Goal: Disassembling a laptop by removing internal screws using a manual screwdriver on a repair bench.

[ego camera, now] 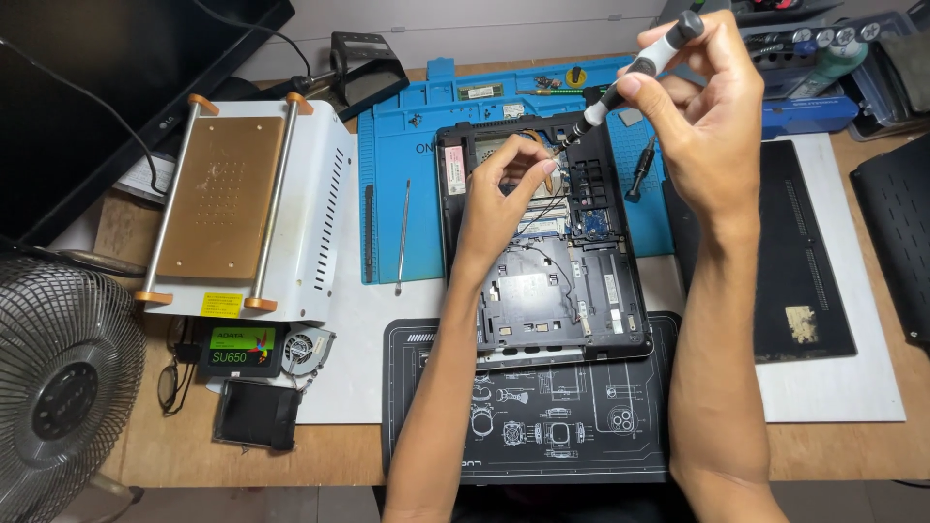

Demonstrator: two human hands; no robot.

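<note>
Wooden desk (pixel 116 242) fills view, even bright light; pale wall strip (pixel 484 24) behind far edge; dark monitor (pixel 87 87) at far left corner; wire-guard fan (pixel 58 387) at near left corner

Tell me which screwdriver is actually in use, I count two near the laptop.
The grey-and-black screwdriver gripped in the right hand, tip down at the laptop chassis. The other, a small dark screwdriver, lies untouched on the blue mat.

A single head-worn camera looks steeply down from above the person's shoulders onto the bench (pixel 852 426), facing away from the body. It sits near enough that both forearms rise from the bottom edge, yet takes in the bench's width.
</note>
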